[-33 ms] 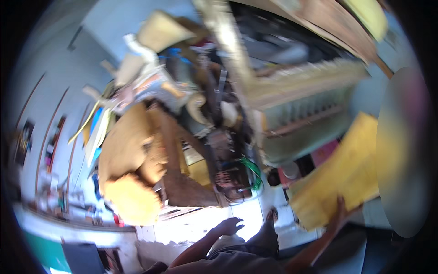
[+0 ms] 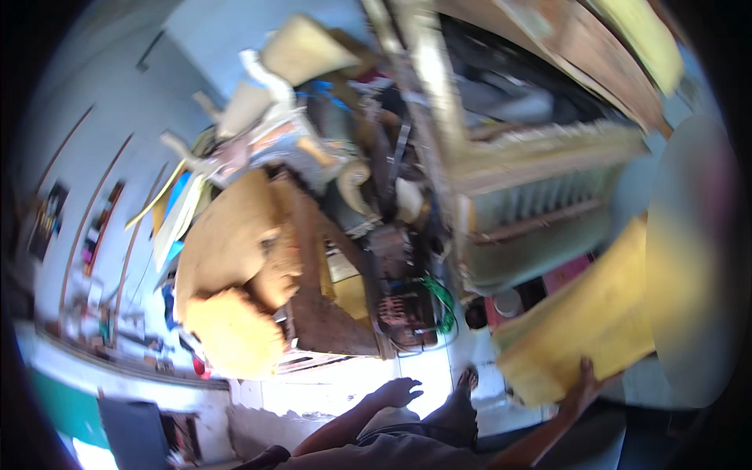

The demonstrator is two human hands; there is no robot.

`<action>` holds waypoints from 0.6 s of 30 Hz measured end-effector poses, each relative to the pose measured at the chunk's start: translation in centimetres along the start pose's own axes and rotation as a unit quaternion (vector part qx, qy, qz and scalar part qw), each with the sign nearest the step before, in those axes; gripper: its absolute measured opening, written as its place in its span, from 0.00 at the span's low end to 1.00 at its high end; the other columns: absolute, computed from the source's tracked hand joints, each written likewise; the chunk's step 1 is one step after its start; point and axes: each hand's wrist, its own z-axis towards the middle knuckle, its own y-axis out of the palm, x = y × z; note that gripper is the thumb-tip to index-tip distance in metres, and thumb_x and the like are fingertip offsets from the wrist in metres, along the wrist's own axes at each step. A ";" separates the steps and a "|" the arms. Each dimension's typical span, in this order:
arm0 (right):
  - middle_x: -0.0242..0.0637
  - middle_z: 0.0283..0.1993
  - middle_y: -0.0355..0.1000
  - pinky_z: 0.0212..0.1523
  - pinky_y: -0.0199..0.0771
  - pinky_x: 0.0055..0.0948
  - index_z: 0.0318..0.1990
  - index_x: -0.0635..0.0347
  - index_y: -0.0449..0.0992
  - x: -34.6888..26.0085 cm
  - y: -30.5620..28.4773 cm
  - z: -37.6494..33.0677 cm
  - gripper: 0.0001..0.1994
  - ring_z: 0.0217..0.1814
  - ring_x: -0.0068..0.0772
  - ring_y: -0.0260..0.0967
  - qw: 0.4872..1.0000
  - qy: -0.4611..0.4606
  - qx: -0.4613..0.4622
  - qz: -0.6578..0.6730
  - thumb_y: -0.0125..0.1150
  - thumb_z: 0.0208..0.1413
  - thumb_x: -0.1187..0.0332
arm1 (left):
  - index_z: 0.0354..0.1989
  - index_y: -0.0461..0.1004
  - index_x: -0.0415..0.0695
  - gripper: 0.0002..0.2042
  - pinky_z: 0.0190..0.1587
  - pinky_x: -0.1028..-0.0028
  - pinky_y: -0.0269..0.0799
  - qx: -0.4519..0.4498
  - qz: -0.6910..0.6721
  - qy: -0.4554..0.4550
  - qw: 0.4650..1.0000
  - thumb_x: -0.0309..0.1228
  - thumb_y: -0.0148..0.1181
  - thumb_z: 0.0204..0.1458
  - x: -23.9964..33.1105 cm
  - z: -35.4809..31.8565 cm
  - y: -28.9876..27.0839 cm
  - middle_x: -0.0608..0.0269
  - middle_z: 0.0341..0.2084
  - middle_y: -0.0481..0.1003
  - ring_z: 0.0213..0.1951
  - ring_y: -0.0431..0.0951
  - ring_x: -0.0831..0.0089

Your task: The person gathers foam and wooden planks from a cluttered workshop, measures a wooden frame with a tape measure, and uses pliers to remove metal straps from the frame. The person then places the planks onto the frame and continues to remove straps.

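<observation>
The right hand (image 2: 583, 384) grips the lower edge of a big yellow foam slab (image 2: 583, 325), fingers curled round that edge from below so the slab stands tilted up and away from the body; held low like that, its weight leans outward rather than sagging onto the arm. The left hand (image 2: 395, 392) hangs free with fingers spread loosely, holding nothing, well to the left of the slab and above a bare foot (image 2: 462, 395) on the pale floor (image 2: 345, 392).

Left of the slab rises a heap of junk: a wooden crib frame (image 2: 540, 196) with slats just beside the slab's upper edge, then further left a dark wooden cabinet (image 2: 325, 313) with brown cushions (image 2: 235, 258) piled against it and a green cable (image 2: 442, 309) trailing at its foot. The slab's top corner comes close to the crib frame, so there is little room on that side. The only open room is the sunlit strip of floor below and left of the slab, around the foot
</observation>
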 end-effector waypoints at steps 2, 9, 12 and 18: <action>0.53 0.72 0.57 0.69 0.66 0.52 0.79 0.59 0.41 4.4 -4.9 -0.4 0.55 0.71 0.52 0.60 0.991 -0.037 -0.129 0.004 0.75 0.48 0.68 | 0.65 0.73 0.47 0.27 0.65 0.54 0.68 0.024 -0.012 0.002 1.000 0.54 0.50 0.67 -2.8 -0.8 1.1 0.48 0.62 0.73 0.62 0.74 0.48; 0.47 0.68 0.62 0.73 0.60 0.44 0.71 0.58 0.58 -11.7 26.1 -17.9 0.55 0.74 0.48 0.59 0.839 -0.048 -0.535 0.089 0.87 0.34 0.61 | 0.62 0.75 0.45 0.24 0.63 0.55 0.70 0.017 -0.003 0.061 0.998 0.49 0.53 0.67 -13.4 -6.6 2.2 0.48 0.57 0.77 0.59 0.76 0.49; 0.49 0.76 0.54 0.77 0.53 0.40 0.76 0.55 0.53 -24.2 42.2 -22.2 0.59 0.80 0.50 0.50 0.748 -0.013 -0.626 0.219 0.85 0.37 0.54 | 0.58 0.77 0.42 0.21 0.63 0.57 0.70 0.097 -0.025 0.025 0.995 0.44 0.56 0.66 -11.8 -10.3 0.1 0.48 0.55 0.79 0.60 0.76 0.50; 0.58 0.65 0.62 0.67 0.65 0.48 0.72 0.66 0.55 -21.8 54.1 -27.6 0.43 0.68 0.57 0.63 0.845 -0.154 -0.466 0.212 0.73 0.54 0.61 | 0.59 0.77 0.44 0.23 0.60 0.54 0.73 0.025 0.016 0.020 0.999 0.48 0.57 0.64 -22.9 -11.7 5.9 0.45 0.54 0.79 0.56 0.78 0.47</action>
